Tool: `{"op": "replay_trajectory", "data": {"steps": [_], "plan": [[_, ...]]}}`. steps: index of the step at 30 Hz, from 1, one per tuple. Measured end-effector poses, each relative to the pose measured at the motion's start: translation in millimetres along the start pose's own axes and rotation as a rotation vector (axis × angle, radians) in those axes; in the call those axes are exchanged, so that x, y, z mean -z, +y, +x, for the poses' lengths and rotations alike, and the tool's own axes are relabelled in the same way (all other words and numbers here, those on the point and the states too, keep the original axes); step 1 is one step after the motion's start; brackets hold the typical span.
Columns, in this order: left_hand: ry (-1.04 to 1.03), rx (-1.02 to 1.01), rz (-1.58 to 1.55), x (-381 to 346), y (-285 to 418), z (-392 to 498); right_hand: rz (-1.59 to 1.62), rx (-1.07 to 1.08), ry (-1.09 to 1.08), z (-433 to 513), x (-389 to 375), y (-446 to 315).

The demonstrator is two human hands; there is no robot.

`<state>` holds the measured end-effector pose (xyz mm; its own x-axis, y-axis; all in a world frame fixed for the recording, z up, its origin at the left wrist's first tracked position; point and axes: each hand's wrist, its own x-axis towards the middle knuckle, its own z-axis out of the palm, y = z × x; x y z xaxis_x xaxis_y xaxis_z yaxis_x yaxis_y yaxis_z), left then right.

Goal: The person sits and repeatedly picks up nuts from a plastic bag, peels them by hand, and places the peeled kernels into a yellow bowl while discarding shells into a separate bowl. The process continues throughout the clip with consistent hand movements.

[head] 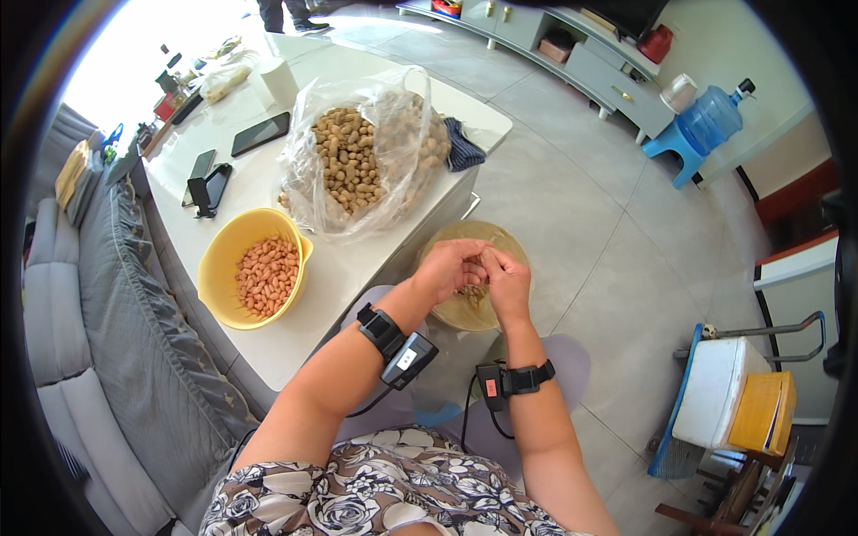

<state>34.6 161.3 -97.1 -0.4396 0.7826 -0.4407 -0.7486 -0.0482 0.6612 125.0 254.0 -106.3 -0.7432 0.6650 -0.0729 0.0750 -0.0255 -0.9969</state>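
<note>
My left hand (452, 268) and my right hand (507, 275) meet at the fingertips above a round yellowish bin (469, 323) on the floor. Both hands have curled fingers, which hide whatever lies between them. Broken peanut shells (474, 293) show inside the bin below. To the left, on a white table (268, 365), stands a yellow plastic bowl (213, 278) with a heap of shelled pinkish peanuts (267, 276). Behind it, a clear plastic bag (395, 194) gapes around many unshelled peanuts (345, 157).
Phones (261, 133), a black phone holder (201, 194) and a paper roll (278, 82) lie or stand on the table. A dark striped cloth (464, 146) hangs at its edge. A grey sofa (141, 335) is left; a cart with a white box (710, 388) is right. A person's legs (271, 15) show far back.
</note>
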Motion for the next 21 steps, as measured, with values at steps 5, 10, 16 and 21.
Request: {"op": "replay_trajectory", "data": {"steps": [5, 10, 16, 21], "plan": [[-0.079, 0.025, -0.039, 2.1, 2.8, 2.2, 0.153, -0.030, 0.046, 1.9, -1.6, 1.6], [-0.124, -0.028, -0.119, -3.2, 5.1, -1.7, 0.517, -0.157, -0.043, 2.7, 2.2, -7.8], [-0.004, -0.029, -0.191, -0.7, 5.8, -3.8, -0.133, 0.313, -0.054, -3.3, 3.3, -24.0], [0.021, -0.015, -0.252, 10.2, 1.2, 3.9, -0.629, 0.669, -0.070, -6.4, 8.8, -30.5]]}}
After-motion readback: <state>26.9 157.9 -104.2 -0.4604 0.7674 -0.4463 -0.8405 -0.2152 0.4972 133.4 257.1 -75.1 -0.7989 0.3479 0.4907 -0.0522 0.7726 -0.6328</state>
